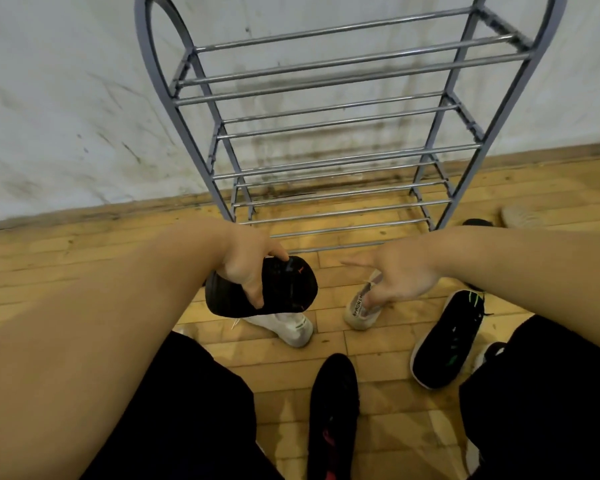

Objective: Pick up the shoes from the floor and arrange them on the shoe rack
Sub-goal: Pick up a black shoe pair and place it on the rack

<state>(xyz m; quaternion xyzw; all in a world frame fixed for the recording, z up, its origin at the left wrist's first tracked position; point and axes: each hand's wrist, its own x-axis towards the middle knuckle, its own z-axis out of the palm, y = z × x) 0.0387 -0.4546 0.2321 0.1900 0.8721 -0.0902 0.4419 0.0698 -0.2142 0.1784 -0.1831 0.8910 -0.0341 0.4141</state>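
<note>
Left hand [246, 271] grips a black shoe [284, 289], lifted off the floor [84, 254] just before the shoe rack [354, 58]. Right hand [402, 278] has its fingers spread, tips at the heel of a beige shoe [359, 311]; can't tell if it pinches. On the floor: one white shoe [284, 329], two black shoes [447, 341] [333, 410], and one pale shoe [522, 216] by the rack.

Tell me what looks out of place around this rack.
The shoe rack holds no shoes; they lie scattered on the floor. A white sneaker looks tipped on its side below the black shoe in the left hand, and a black green-marked shoe sits askew at right. Dark stains streak the wall.
</note>
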